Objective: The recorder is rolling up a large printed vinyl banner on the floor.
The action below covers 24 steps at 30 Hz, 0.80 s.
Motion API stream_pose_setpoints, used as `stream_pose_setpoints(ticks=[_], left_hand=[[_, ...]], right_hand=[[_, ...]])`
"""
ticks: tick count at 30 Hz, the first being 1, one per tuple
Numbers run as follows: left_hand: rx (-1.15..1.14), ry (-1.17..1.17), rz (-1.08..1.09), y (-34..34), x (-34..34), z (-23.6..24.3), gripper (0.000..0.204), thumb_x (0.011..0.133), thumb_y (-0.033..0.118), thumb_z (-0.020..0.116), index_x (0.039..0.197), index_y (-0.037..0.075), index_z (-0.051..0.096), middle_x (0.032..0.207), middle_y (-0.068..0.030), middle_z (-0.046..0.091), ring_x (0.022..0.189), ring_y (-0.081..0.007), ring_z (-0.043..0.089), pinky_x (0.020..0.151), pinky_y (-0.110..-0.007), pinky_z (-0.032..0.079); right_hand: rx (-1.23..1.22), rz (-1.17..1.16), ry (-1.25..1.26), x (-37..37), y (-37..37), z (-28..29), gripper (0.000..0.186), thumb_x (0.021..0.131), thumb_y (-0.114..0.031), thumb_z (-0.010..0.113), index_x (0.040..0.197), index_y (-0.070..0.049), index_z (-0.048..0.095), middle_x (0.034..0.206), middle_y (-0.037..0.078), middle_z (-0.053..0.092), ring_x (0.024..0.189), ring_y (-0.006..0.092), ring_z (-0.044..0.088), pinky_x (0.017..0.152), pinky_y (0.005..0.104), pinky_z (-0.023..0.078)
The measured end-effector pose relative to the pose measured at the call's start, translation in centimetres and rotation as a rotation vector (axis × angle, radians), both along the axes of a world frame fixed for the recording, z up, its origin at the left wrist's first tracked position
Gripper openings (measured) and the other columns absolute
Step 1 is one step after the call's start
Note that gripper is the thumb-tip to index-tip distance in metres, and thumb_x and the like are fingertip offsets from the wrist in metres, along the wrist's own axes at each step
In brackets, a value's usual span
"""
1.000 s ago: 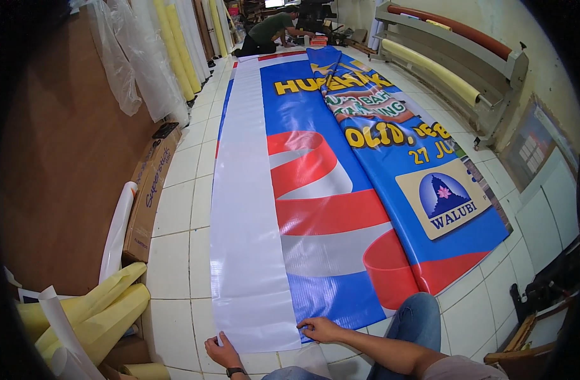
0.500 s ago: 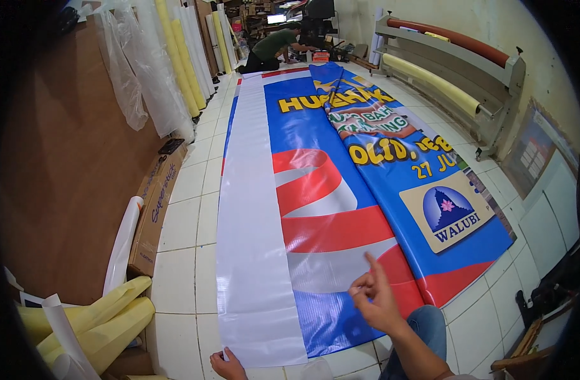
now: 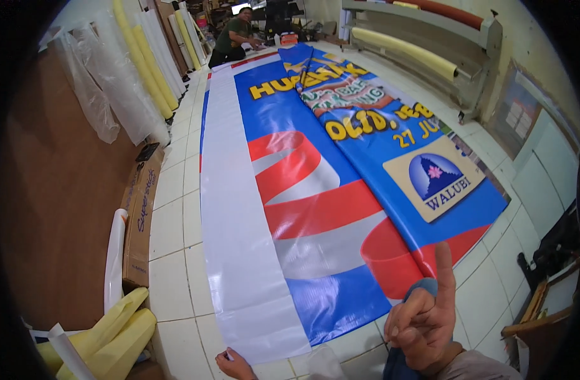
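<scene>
A large printed banner (image 3: 302, 247) in blue, red and white lies on the tiles, its right part folded over lengthwise, with a long plain white strip (image 3: 233, 209) along its left. My left hand (image 3: 236, 366) grips the strip's near left corner at the bottom edge. My right hand (image 3: 423, 316) is raised above the banner's near right, index finger stretched upward and the others curled, holding nothing. Beneath it my jeans-clad knee shows in part.
A person (image 3: 236, 41) kneels at the banner's far end. Rolls (image 3: 147, 63), plastic wrap and a long carton (image 3: 139, 221) line the left wall. Loose yellow rolls (image 3: 113, 326) lie at lower left. A roller machine (image 3: 416, 54) and leaning panels (image 3: 549, 177) stand right.
My right hand has left the banner's near edge and risen to the right, index finger up. The far person is more upright. The view has shifted.
</scene>
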<state>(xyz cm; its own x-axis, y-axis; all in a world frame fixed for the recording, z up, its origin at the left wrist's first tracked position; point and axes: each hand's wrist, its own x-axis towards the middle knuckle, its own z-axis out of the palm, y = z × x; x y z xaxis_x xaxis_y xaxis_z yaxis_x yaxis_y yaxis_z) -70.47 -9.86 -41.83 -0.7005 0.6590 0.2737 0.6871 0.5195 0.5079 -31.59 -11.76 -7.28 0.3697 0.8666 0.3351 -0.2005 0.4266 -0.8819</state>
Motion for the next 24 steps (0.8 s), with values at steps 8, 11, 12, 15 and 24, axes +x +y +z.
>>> stream_pose_setpoints(ticks=[8,11,12,15,24], left_hand=[[0.048,-0.064,-0.015,0.5,0.2,-0.1,0.021,0.096,0.015,0.064,0.088,-0.003,0.058,0.088,-0.0149,0.057,0.083,-0.0324,0.057,0.075,-0.043,0.047],[0.064,-0.080,-0.081,0.1,0.3,0.1,0.020,0.095,0.015,0.064,0.088,-0.003,0.058,0.089,-0.0155,0.057,0.084,-0.0332,0.057,0.076,-0.044,0.047],[0.085,-0.045,-0.107,-0.2,-0.1,0.2,0.025,0.094,0.021,0.067,0.088,-0.003,0.062,0.088,-0.0178,0.061,0.084,-0.0361,0.059,0.077,-0.046,0.047],[0.103,0.003,-0.148,-0.7,-0.1,-0.3,0.030,0.093,0.026,0.069,0.089,-0.003,0.065,0.087,-0.0202,0.064,0.083,-0.0390,0.060,0.079,-0.048,0.048],[0.126,0.022,-0.158,-0.5,0.2,0.5,0.027,0.093,0.025,0.068,0.089,-0.002,0.065,0.087,-0.0209,0.063,0.083,-0.0396,0.059,0.079,-0.049,0.048]], right_hand=[[-0.014,0.046,-0.063,0.5,-0.5,-0.5,0.111,0.095,-0.002,0.062,0.153,-0.009,-0.032,0.082,0.004,0.056,0.061,0.0085,0.058,0.063,0.0257,0.055],[-0.022,0.067,-0.060,0.4,-0.5,-0.5,0.112,0.096,-0.002,0.062,0.153,-0.011,-0.034,0.084,0.004,0.057,0.066,0.0087,0.060,0.068,0.0264,0.057],[-0.019,0.070,-0.062,0.4,-0.6,-0.4,0.112,0.096,-0.002,0.062,0.153,-0.011,-0.034,0.084,0.004,0.057,0.066,0.0087,0.060,0.068,0.0264,0.057],[-0.005,0.142,-0.068,0.5,-0.7,-0.7,0.112,0.095,-0.003,0.063,0.153,-0.011,-0.033,0.087,0.005,0.058,0.068,0.0089,0.061,0.070,0.0272,0.057],[-0.031,0.084,-0.073,0.1,0.1,-0.9,0.109,0.094,-0.004,0.063,0.156,-0.007,-0.026,0.082,0.005,0.058,0.067,0.0080,0.060,0.066,0.0242,0.056]])
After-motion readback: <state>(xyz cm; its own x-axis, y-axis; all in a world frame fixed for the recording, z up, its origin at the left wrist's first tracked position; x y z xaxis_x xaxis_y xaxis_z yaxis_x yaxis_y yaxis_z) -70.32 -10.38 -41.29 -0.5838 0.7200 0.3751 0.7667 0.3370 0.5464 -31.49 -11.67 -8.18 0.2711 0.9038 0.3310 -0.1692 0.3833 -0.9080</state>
